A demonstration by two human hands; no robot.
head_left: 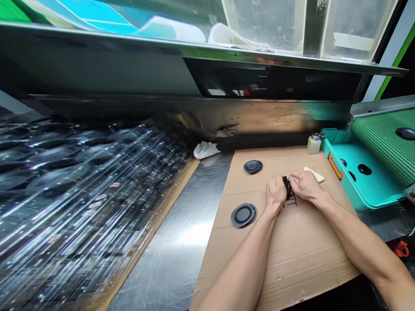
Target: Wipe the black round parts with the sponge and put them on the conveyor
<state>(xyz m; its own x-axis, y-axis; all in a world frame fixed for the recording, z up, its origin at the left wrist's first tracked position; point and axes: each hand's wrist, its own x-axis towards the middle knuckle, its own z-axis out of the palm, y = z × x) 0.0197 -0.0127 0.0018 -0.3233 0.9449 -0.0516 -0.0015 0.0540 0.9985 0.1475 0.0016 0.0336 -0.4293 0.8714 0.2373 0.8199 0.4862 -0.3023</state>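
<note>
My left hand [276, 190] is closed on the left side of a small black round part [287, 187], which stands on edge above the cardboard sheet [292, 250]. From the right, my right hand [305, 185] is closed against the same part. A small white bit shows at its fingertips, too little to name. Beside that hand lies a pale, flat, pointed pad [314, 174]. To the left on the cardboard are two small piles of dark round discs, a far pile [253, 166] and a nearer pile [243, 215].
A white bottle with a metal top [314, 144] stands at the cardboard's back right. A turquoise bin [372, 190] holds several black parts beside a green conveyor belt [382, 134]. Left are stacked clear plastic trays [97, 207] and a crumpled white glove or cloth [206, 150].
</note>
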